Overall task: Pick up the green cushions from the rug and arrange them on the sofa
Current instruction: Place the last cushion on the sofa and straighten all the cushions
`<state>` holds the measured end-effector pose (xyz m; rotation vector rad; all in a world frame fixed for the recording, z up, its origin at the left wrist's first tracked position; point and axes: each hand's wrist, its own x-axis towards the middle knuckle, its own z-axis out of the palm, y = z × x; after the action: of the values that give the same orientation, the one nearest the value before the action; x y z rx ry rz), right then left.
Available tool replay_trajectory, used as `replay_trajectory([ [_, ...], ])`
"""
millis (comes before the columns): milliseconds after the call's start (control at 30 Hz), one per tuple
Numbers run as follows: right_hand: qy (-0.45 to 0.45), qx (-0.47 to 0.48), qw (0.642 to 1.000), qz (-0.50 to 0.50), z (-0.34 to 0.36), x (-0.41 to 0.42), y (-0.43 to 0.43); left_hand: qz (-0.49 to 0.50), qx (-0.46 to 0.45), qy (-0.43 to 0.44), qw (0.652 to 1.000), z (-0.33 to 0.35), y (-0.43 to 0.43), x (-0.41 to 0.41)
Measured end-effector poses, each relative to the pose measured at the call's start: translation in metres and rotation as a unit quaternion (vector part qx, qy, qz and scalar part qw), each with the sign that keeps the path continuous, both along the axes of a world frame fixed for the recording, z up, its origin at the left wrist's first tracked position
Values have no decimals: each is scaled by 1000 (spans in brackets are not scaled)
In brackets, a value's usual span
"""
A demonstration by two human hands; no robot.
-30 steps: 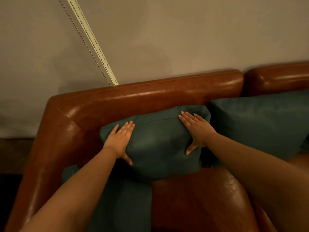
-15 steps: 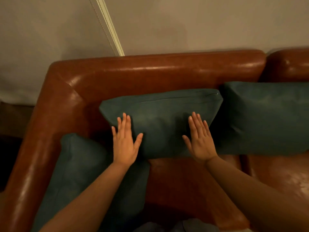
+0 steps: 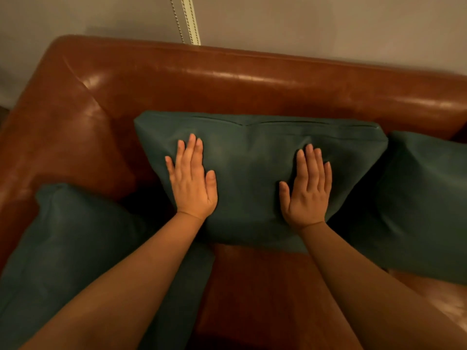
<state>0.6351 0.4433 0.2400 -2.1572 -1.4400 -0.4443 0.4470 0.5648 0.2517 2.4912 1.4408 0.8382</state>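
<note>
A green cushion (image 3: 250, 173) leans against the backrest of the brown leather sofa (image 3: 227, 82), in the middle of the view. My left hand (image 3: 193, 183) lies flat on its left half with straight fingers. My right hand (image 3: 308, 188) lies flat on its right half in the same way. A second green cushion (image 3: 70, 248) rests against the sofa's left arm, partly under my left forearm. A third green cushion (image 3: 419, 203) stands to the right, touching the middle one.
A pale wall (image 3: 328, 26) rises behind the sofa, with a cream strap and bead cord (image 3: 188, 18) hanging down it. Bare leather seat (image 3: 265, 294) shows between my forearms.
Both hands slid from the cushion's upper corners down onto its front face and now press flat there. The view has moved closer and slightly left.
</note>
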Motion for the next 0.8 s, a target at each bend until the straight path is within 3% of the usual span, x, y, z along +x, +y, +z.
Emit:
replay_trajectory([
  [367, 2, 0, 1000, -4, 1, -7, -22, 9, -16, 18, 1000, 0, -12, -18],
  [800, 55, -110, 992, -13, 28, -14, -17, -21, -96, 82, 992, 21, -3, -21],
])
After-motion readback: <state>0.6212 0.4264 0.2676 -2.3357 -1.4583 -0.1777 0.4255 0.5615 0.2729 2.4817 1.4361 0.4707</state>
